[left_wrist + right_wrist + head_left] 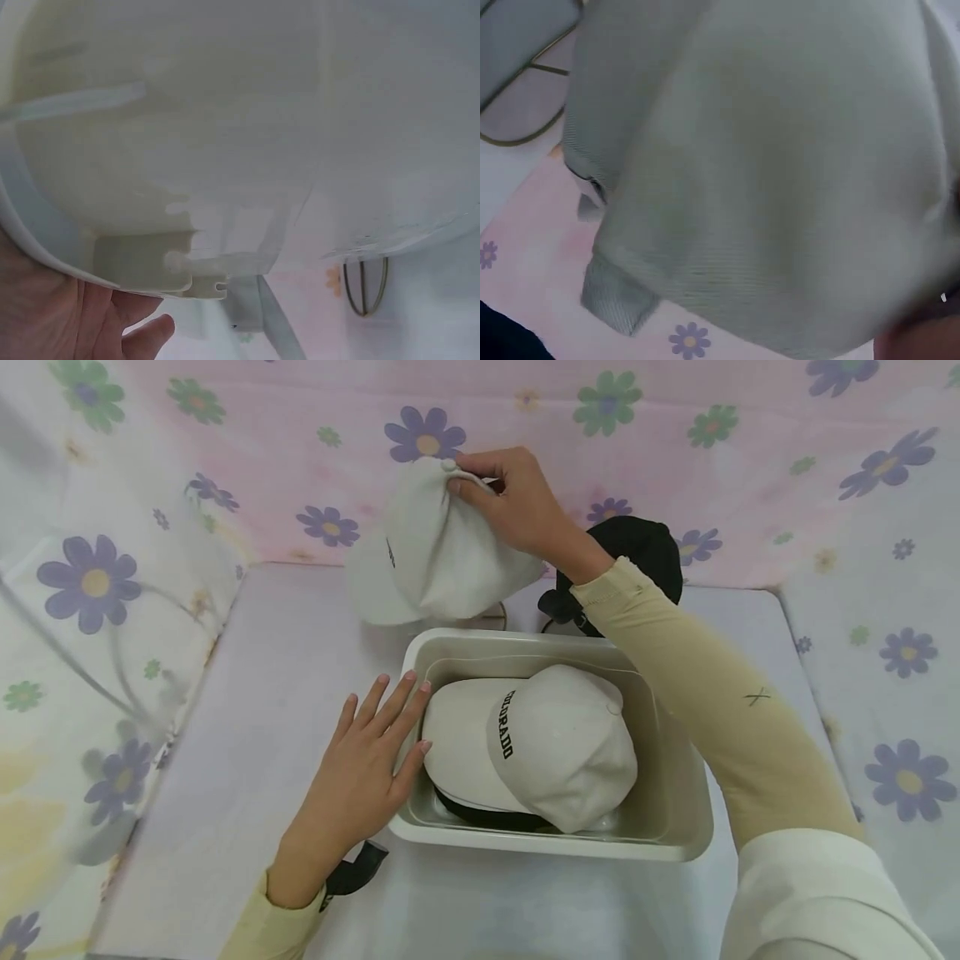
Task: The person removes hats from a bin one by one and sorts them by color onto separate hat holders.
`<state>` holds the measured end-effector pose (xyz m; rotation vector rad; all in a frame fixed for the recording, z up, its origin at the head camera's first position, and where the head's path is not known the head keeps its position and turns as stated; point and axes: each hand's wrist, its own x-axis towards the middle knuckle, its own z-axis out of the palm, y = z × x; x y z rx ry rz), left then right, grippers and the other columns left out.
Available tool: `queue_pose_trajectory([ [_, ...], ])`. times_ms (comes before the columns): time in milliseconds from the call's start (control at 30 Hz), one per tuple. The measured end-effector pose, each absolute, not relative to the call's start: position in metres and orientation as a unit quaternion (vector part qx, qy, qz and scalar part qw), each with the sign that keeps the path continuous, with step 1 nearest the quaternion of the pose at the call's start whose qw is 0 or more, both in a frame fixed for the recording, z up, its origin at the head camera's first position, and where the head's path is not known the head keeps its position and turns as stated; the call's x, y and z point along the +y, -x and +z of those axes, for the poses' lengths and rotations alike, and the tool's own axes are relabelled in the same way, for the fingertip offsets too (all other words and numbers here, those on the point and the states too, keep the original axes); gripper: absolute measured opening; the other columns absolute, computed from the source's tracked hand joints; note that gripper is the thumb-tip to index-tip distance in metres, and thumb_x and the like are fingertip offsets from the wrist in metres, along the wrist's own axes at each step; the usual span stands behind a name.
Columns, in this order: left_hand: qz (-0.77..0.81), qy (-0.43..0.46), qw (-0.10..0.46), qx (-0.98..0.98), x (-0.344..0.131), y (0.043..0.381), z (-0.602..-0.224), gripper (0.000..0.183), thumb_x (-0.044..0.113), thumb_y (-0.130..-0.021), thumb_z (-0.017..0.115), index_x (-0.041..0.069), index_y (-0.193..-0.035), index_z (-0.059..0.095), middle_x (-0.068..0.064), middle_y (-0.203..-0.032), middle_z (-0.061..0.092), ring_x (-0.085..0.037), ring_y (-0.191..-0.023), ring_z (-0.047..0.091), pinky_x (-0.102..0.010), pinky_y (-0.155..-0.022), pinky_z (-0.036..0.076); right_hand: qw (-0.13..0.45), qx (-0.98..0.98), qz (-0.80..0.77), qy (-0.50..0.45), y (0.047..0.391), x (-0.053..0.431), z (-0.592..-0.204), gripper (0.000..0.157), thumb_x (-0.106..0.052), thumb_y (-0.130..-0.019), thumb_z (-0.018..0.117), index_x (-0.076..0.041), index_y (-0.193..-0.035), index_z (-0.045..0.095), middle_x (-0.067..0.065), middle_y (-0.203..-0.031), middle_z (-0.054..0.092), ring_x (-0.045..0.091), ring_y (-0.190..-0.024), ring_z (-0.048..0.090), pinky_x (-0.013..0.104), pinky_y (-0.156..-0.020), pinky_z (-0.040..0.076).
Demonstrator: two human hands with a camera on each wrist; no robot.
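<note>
Pinching one white cap (450,552) in right hand (521,502), left hand (363,768) straight-fingered at one bin (555,846), one Colorado cap (562,743) inside, one black cap (648,547) behind.

The tub (555,847) looks smooth, slightly glossy plastic; the white cap (450,556) beyond it, matt, finely ribbed cloth.

Off-white for the raised cap (480,568) and the lower cap (570,735), with black lettering (506,725) across the latter; black for the rear cap (648,547). Pale cream for the tub (540,845), whitish for the tabletop (277,677). Pink for the back cloth (487,393), white for the side cloth (877,602), both with purple and green flowers (428,439). Beige for the sleeve (705,685), with a dark X (757,697).
</note>
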<state>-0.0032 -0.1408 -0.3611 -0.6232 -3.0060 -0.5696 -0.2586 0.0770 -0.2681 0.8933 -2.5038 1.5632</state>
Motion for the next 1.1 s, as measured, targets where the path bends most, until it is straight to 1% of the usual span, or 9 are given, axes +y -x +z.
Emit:
queue_pose_trajectory([
  [100, -0.184, 0.2, 0.011, -0.962, -0.142, 0.003, -0.362, 0.062, 0.037, -0.106, 0.049, 0.018, -0.162, 0.029, -0.005, -0.168, 0.024, -0.035, -0.156, 0.017, -0.064, -0.122, 0.015, 0.012, -0.821, 0.484, -0.304, 0.259, 0.074, -0.275, 0.03, -0.015, -0.1, 0.067, -0.006, -0.128, 0.07, 0.009, -0.13, 0.07, 0.012, -0.111, 0.066, 0.023, -0.092, 0.052],
  [233, -0.187, 0.2, 0.011, -0.962, -0.142, 0.002, -0.362, 0.062, 0.037, -0.106, 0.049, 0.018, -0.162, 0.029, -0.004, -0.168, 0.025, -0.036, -0.156, 0.018, -0.065, -0.121, 0.015, 0.007, -0.83, 0.464, -0.31, 0.259, 0.073, -0.282, 0.033, -0.016, -0.1, 0.067, -0.005, -0.131, 0.068, 0.009, -0.132, 0.068, 0.014, -0.117, 0.065, 0.021, -0.097, 0.049],
  [433, -0.189, 0.202, 0.014, -0.961, -0.142, 0.001, -0.362, 0.062, 0.037, -0.106, 0.05, 0.018, -0.162, 0.03, -0.004, -0.168, 0.025, -0.036, -0.156, 0.018, -0.065, -0.121, 0.016, -0.019, -0.849, 0.429, -0.307, 0.261, 0.078, -0.288, 0.045, -0.023, -0.101, 0.065, -0.007, -0.143, 0.059, 0.007, -0.142, 0.062, 0.012, -0.127, 0.059, 0.019, -0.102, 0.044],
  [533, -0.191, 0.203, 0.014, -0.96, -0.142, 0.001, -0.361, 0.062, 0.037, -0.106, 0.05, 0.017, -0.162, 0.03, -0.005, -0.168, 0.025, -0.037, -0.155, 0.019, -0.064, -0.121, 0.016, -0.038, -0.854, 0.412, -0.314, 0.262, 0.081, -0.288, 0.052, -0.027, -0.101, 0.066, -0.01, -0.148, 0.053, 0.004, -0.15, 0.055, 0.009, -0.135, 0.052, 0.019, -0.108, 0.04],
  [633, -0.194, 0.202, 0.01, -0.96, -0.142, 0.001, -0.361, 0.062, 0.036, -0.106, 0.05, 0.017, -0.162, 0.03, -0.005, -0.168, 0.024, -0.037, -0.156, 0.018, -0.064, -0.121, 0.016, -0.067, -0.858, 0.395, -0.322, 0.26, 0.083, -0.288, 0.06, -0.031, -0.101, 0.066, -0.013, -0.154, 0.046, 0.001, -0.159, 0.044, 0.008, -0.145, 0.04, 0.02, -0.116, 0.032],
  [733, -0.197, 0.202, 0.008, -0.959, -0.142, 0.002, -0.361, 0.062, 0.036, -0.106, 0.05, 0.016, -0.162, 0.03, -0.006, -0.168, 0.024, -0.037, -0.156, 0.017, -0.064, -0.121, 0.016, -0.095, -0.86, 0.381, -0.326, 0.259, 0.087, -0.289, 0.068, -0.034, -0.1, 0.066, -0.016, -0.159, 0.036, -0.002, -0.165, 0.033, 0.008, -0.15, 0.03, 0.021, -0.119, 0.026],
  [867, -0.204, 0.202, 0.005, -0.958, -0.142, 0.003, -0.361, 0.063, 0.036, -0.106, 0.05, 0.017, -0.162, 0.029, -0.005, -0.169, 0.023, -0.037, -0.156, 0.016, -0.065, -0.121, 0.016, -0.113, -0.858, 0.381, -0.325, 0.258, 0.091, -0.291, 0.076, -0.035, -0.099, 0.067, -0.018, -0.162, 0.028, -0.002, -0.168, 0.026, 0.009, -0.152, 0.027, 0.023, -0.12, 0.025],
  [967, -0.212, 0.205, 0.004, -0.956, -0.142, 0.005, -0.362, 0.064, 0.036, -0.106, 0.051, 0.017, -0.162, 0.028, -0.006, -0.169, 0.022, -0.037, -0.156, 0.015, -0.065, -0.121, 0.017, -0.118, -0.858, 0.382, -0.322, 0.258, 0.093, -0.292, 0.079, -0.035, -0.099, 0.067, -0.016, -0.163, 0.024, -0.001, -0.169, 0.024, 0.01, -0.153, 0.025, 0.025, -0.121, 0.024],
  [1100, -0.217, 0.218, 0.013, -0.951, -0.145, 0.009, -0.363, 0.065, 0.036, -0.105, 0.053, 0.016, -0.162, 0.029, -0.007, -0.168, 0.025, -0.037, -0.156, 0.017, -0.063, -0.122, 0.017, -0.133, -0.874, 0.356, -0.303, 0.256, 0.095, -0.289, 0.086, -0.041, -0.099, 0.065, -0.016, -0.164, 0.016, -0.001, -0.17, 0.018, 0.012, -0.155, 0.021, 0.027, -0.124, 0.021],
])
